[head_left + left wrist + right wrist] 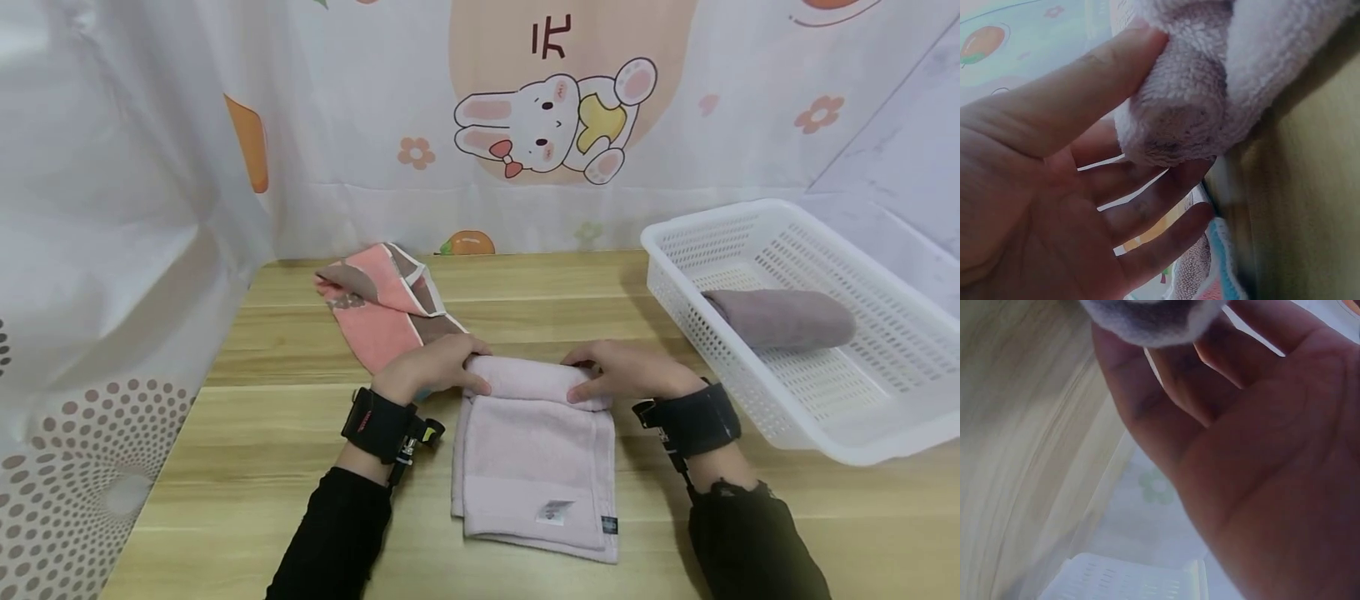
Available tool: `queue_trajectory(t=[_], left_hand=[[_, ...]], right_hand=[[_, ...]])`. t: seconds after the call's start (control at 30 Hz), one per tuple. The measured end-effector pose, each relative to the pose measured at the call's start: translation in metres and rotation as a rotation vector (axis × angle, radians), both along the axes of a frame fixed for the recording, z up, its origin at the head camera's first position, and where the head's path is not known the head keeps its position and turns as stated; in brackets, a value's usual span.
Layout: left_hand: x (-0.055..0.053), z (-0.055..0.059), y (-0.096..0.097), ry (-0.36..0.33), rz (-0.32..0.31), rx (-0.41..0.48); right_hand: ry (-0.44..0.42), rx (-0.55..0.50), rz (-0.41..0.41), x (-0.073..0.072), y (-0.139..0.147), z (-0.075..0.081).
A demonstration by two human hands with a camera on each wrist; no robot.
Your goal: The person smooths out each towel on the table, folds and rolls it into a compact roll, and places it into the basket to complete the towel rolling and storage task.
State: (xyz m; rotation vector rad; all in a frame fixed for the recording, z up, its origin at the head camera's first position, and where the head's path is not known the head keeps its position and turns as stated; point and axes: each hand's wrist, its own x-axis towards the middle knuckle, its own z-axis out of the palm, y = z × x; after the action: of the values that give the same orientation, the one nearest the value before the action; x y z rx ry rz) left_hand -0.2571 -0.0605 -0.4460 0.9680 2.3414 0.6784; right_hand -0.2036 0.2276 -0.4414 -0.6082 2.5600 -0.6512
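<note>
A pale pink towel [536, 454] lies on the wooden table, its far end rolled into a thick tube and its near part flat, with a label showing. My left hand [437, 367] grips the left end of the roll, thumb on the near side and fingers behind. In the left wrist view the coiled end of the towel [1175, 125] sits between thumb and fingers. At the roll's other end, my right hand [630, 369] holds it the same way. The right wrist view shows fingers curled behind the towel [1154, 325]; the thumb is out of sight there.
A crumpled coral and brown cloth [382, 300] lies behind my left hand. On the right stands a white perforated basket [780, 425] with a rolled mauve towel [787, 318] inside. A printed curtain [360, 83] hangs along the table's back edge.
</note>
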Motion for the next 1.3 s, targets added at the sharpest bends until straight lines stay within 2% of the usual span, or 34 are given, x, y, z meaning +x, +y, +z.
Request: queue_trajectory(t=[0.17,0.3,0.5,0.83,1.0,1.13,1.3], left_hand=[[0.000,-0.002,-0.001,0.029,0.013,0.008],[-0.001,-0.004,-0.001,0.088,0.032,0.033],[-0.003,-0.008,-0.002,0.177,0.062,0.075],[-0.007,-0.013,0.001,0.324,0.057,0.119],[-0.008,-0.017,0.005,0.381,0.051,0.158],[-0.009,-0.021,0.007,0.421,0.040,0.177],[-0.010,-0.021,0.008,0.431,0.030,0.160]], right_hand=[[0.005,-0.003,0.003,0.000,-0.002,-0.001],[0.026,-0.016,-0.014,-0.001,-0.003,0.000],[0.119,-0.028,-0.058,-0.001,-0.004,0.000],[0.280,-0.049,-0.053,-0.005,-0.009,-0.006],[0.367,-0.034,-0.012,-0.007,-0.014,-0.008],[0.411,-0.016,0.014,-0.008,-0.017,-0.011],[0.426,0.005,0.019,-0.006,-0.020,-0.011]])
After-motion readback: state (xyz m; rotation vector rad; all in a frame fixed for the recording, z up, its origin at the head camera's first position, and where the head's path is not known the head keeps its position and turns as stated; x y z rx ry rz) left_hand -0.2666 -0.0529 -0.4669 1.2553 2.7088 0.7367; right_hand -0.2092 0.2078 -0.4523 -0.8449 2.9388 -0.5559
